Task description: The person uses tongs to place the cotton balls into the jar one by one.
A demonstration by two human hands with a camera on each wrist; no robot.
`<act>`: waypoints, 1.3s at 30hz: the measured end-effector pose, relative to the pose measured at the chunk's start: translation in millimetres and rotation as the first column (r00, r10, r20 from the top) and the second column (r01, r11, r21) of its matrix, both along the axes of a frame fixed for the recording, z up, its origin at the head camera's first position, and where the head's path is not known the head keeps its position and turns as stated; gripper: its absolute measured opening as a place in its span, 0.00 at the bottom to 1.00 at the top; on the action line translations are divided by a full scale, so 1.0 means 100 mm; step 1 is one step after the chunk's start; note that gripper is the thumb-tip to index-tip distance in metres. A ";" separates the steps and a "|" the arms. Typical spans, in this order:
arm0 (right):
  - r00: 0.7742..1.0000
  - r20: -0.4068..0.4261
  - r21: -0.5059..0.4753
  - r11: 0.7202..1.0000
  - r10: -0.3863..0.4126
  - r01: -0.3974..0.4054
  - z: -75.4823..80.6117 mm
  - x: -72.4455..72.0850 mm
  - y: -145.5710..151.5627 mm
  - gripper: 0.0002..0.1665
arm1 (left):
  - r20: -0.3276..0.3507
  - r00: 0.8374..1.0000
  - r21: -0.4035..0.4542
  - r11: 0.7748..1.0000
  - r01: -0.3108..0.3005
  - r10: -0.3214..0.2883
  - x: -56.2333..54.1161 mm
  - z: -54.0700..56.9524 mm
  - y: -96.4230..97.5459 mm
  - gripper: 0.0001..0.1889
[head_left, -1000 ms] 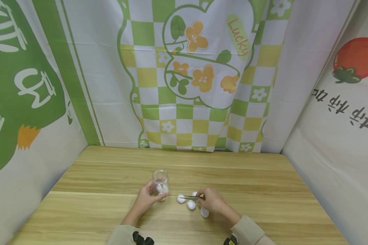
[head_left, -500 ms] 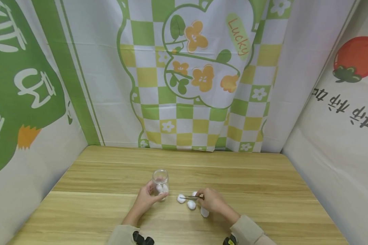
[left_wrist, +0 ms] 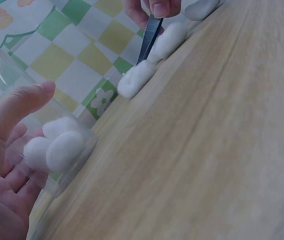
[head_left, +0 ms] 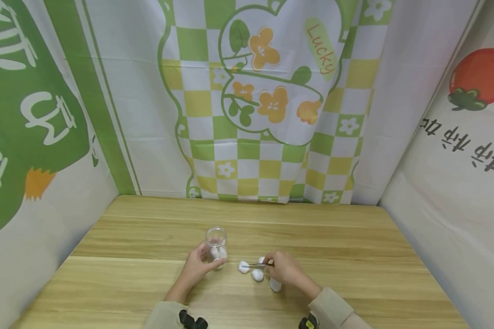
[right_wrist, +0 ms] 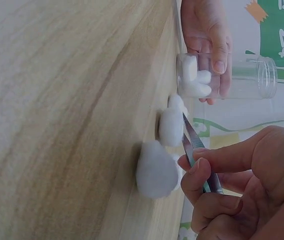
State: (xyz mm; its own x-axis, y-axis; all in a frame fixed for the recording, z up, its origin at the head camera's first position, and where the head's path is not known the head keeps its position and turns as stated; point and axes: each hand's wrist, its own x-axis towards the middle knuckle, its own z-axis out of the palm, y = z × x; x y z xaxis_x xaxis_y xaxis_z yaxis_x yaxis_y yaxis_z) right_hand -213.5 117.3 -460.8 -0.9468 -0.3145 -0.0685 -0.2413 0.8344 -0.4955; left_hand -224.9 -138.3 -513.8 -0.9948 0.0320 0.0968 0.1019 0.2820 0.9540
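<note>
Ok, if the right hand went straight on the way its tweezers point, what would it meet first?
Probably the loose cotton ball nearest the clear jar; the tweezers in the right hand reach about to it, though depth leaves contact unclear.

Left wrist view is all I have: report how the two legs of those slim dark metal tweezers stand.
Observer: The right wrist view shows the slim dark metal tweezers with their legs apart.
Operator: Check the mouth of the clear cylindrical jar.
Observer: It is open; no lid sits on the rim in the head view.
Operator: Count the fluffy white cotton balls on the light-brown wood-grain table.
Observer: Four show there in the head view.
</note>
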 end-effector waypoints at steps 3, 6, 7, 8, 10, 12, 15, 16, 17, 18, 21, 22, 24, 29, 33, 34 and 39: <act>1.000 0.006 0.013 1.000 -0.005 0.005 0.01 0.00 -0.01 0.06 | -0.001 1.000 0.011 1.000 0.004 -0.004 0.01 0.01 0.00 0.34; 1.000 0.007 0.022 1.000 -0.007 0.007 0.01 0.00 -0.01 0.05 | 0.000 1.000 0.019 1.000 0.006 -0.006 0.01 0.01 0.00 0.33; 1.000 0.004 0.025 1.000 -0.007 0.007 0.01 0.00 -0.01 0.05 | 0.001 1.000 0.020 1.000 0.005 -0.005 0.01 0.01 0.00 0.33; 1.000 0.002 0.027 1.000 -0.007 0.007 0.01 0.00 -0.01 0.05 | 0.002 1.000 0.019 1.000 0.004 -0.004 0.01 0.01 0.00 0.33; 1.000 -0.003 0.029 1.000 -0.008 0.008 0.01 0.00 -0.01 0.05 | 0.003 1.000 0.014 1.000 0.004 -0.004 0.01 0.01 0.00 0.34; 1.000 -0.012 0.033 0.999 -0.008 0.008 0.01 0.00 -0.01 0.05 | 0.004 1.000 0.012 1.000 0.004 -0.004 0.01 0.01 0.00 0.34; 0.999 -0.032 0.039 0.999 -0.008 0.010 0.01 0.01 -0.01 0.04 | 0.003 1.000 0.009 1.000 0.006 -0.006 0.01 0.00 0.00 0.34; 0.999 -0.035 0.040 0.999 -0.009 0.011 0.01 0.01 -0.01 0.03 | 0.003 1.000 0.009 1.000 0.006 -0.006 0.01 0.00 0.00 0.34; 0.999 -0.040 0.040 0.999 -0.010 0.011 0.01 0.01 -0.01 0.03 | 0.002 1.000 0.008 1.000 0.006 -0.006 0.01 0.00 0.00 0.34; 0.999 -0.043 0.040 0.999 -0.010 0.012 0.01 0.01 -0.01 0.03 | 0.002 1.000 0.008 1.000 0.005 -0.005 0.01 0.00 0.00 0.34; 0.999 -0.052 0.036 0.999 -0.009 0.011 0.01 0.01 -0.01 0.03 | 0.003 1.000 0.005 1.000 0.004 -0.004 0.01 0.00 0.00 0.34; 0.999 -0.053 0.034 0.999 -0.009 0.011 0.01 0.01 -0.01 0.03 | 0.004 1.000 0.004 1.000 0.004 -0.004 0.01 0.00 0.00 0.34; 0.998 -0.055 0.029 1.000 -0.007 0.008 0.01 0.01 -0.01 0.03 | 0.006 1.000 0.002 1.000 0.003 -0.003 0.01 0.00 0.00 0.35; 0.998 -0.059 0.016 1.000 -0.004 0.005 0.01 0.01 -0.01 0.02 | 0.009 1.000 -0.003 1.000 0.005 -0.005 0.00 0.00 0.00 0.36; 0.998 -0.064 0.012 1.000 -0.003 0.003 0.02 0.01 0.00 0.02 | 0.011 1.000 0.000 1.000 0.005 -0.005 -0.01 -0.01 0.00 0.35; 0.998 -0.063 0.010 1.000 -0.002 0.003 0.02 0.01 0.00 0.02 | 0.012 1.000 0.003 1.000 0.005 -0.005 -0.01 -0.01 0.00 0.35; 0.997 -0.083 0.014 1.000 0.008 -0.007 0.02 0.01 0.01 0.02 | 0.007 1.000 0.006 1.000 0.011 -0.011 -0.01 -0.01 -0.01 0.35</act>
State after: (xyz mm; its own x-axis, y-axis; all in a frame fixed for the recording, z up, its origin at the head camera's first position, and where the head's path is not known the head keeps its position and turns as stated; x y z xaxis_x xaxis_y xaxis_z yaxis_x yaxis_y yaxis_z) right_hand -212.0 118.2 -458.7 -0.9470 -0.3212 0.0060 -0.2875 0.8388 -0.4623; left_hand -225.7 -138.8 -514.8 -0.9950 0.0429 0.0904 0.0988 0.2754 0.9562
